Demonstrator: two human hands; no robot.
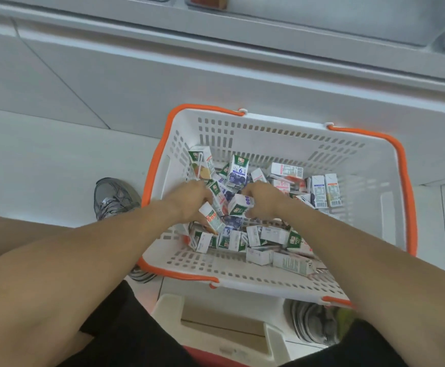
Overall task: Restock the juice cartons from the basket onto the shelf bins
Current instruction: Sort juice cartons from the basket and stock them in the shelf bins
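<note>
head view: cartons (238,205) within both grips, inside basket (277,283)

A white basket (269,276) of juice cartons (266,237) sits on the pale floor (57,160).

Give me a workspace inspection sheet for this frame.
Surface: pale tiled floor.
Job's things: white basket with orange handles, juice cartons jumbled inside; shelf above.
Clutter: nothing seen.
Hands: left hand grips an orange-label carton; right hand grips a blue-label carton.
Cables: nothing seen.
Surroundings: grey shoe left of basket; stool below.
</note>
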